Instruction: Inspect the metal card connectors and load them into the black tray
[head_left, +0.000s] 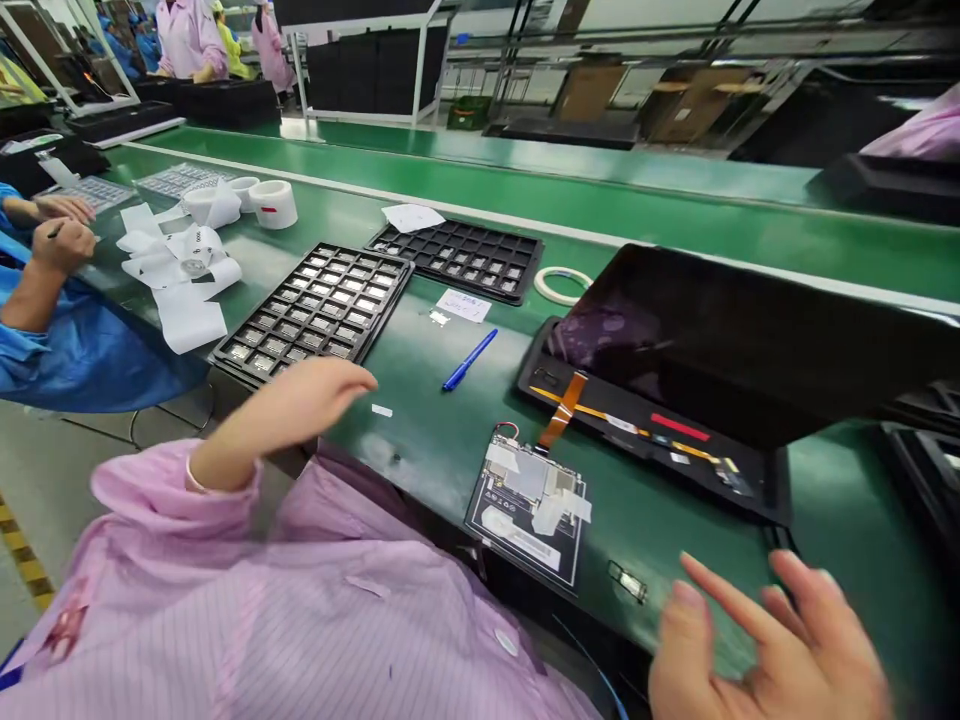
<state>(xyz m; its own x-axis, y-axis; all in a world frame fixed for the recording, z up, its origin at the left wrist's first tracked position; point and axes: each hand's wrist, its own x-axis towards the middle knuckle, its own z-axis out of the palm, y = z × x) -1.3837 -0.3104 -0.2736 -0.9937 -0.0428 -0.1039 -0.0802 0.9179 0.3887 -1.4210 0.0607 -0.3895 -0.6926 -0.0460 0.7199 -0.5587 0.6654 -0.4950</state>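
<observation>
My left hand (311, 400) hovers over the front edge of the green table, just before a black tray (322, 310) of small metallic parts; its fingers are blurred and partly hidden, so what they do cannot be made out. At the lower right, my right hand (772, 630) has its fingers spread and holds nothing. Left of it lies a small metal-framed part (628, 582). A flat black module (529, 510) with white tape pieces rests near the table edge, joined by an orange ribbon cable (564, 408) to an opened device with a dark screen (735, 330).
A blue pen (470, 360) and a white slip (463, 305) lie mid-table. Behind are a second black tray (465, 255) and a tape ring (561, 286). White label rolls (274, 204) and loose strips are at the left, near a person's hands (64, 235).
</observation>
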